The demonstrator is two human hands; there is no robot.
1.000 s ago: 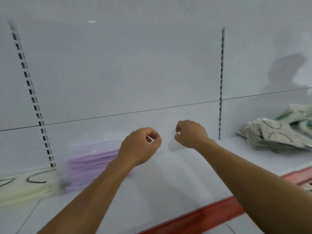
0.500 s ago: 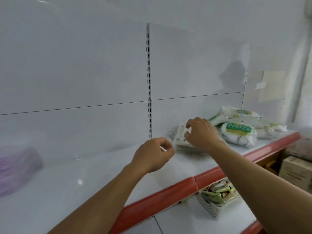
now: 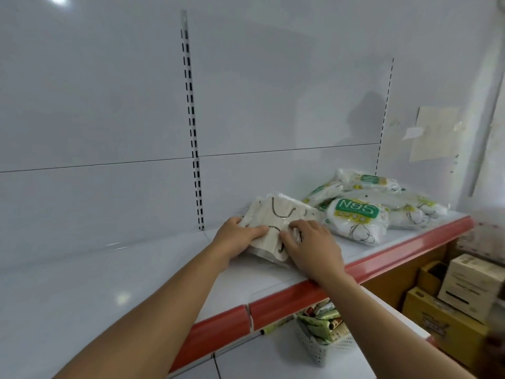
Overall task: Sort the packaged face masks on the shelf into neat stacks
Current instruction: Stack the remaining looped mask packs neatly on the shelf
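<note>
A loose pile of clear packs of cream face masks with dark ear loops (image 3: pixel 276 214) lies on the white shelf (image 3: pixel 109 283), right of the slotted upright. My left hand (image 3: pixel 236 236) grips the pile's left edge, thumb on top of the front pack. My right hand (image 3: pixel 311 247) lies on the pile's front right corner with its fingers curled onto the plastic. To the right sits a heap of white and green mask bags (image 3: pixel 360 214) marked with green labels.
A red strip (image 3: pixel 300 299) edges the shelf front. Below it a white basket of small green packets (image 3: pixel 325 337) stands on a lower shelf. Cardboard boxes (image 3: pixel 464 305) are stacked at the lower right. The slotted upright (image 3: pixel 192 127) runs up the white back panel.
The view swung right, away from the purple mask stack. Both hands, curled in the air before, have come down onto the cream mask pile and taken hold of it.
</note>
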